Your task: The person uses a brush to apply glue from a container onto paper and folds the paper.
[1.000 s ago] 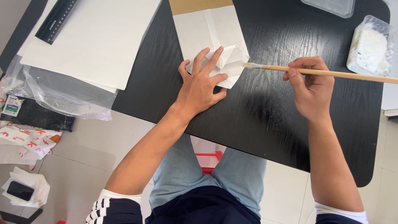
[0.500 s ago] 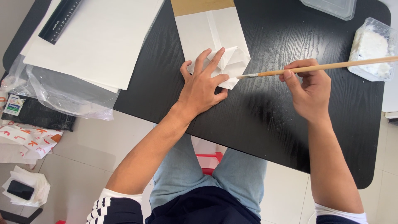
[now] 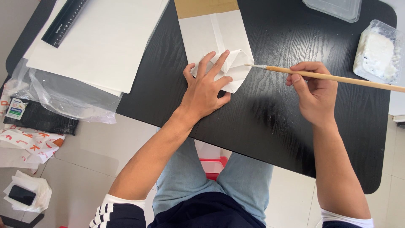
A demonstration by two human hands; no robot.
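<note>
The left hand [image 3: 207, 90] is lying open and flat, fingers spread, on the folded end of a white paper bag [image 3: 216, 46] near the upper middle of the frame. It appears to be pinning the creased flaps down so they do not spring up. The bag is lying flat on the black counter [image 3: 270, 122], its brown paper end pointing toward the top edge.

The right hand [image 3: 314, 90] is closed around a long wooden brush [image 3: 333, 77], pinching the handle between thumb and fingers like a pen. The pale bristle tip is touching the right corner of the folded flaps.

The counter is showing a dark, grained wood surface with a soft sheen. At the right edge a clear plastic tub [image 3: 376, 50] is holding a white, pasty mass, well within reach of the brush hand. In the upper left, stiff white sheets [image 3: 105, 42] are stacked with a black ruler [image 3: 64, 21] lying across them, over crinkled clear plastic wrap [image 3: 71, 95].
</note>
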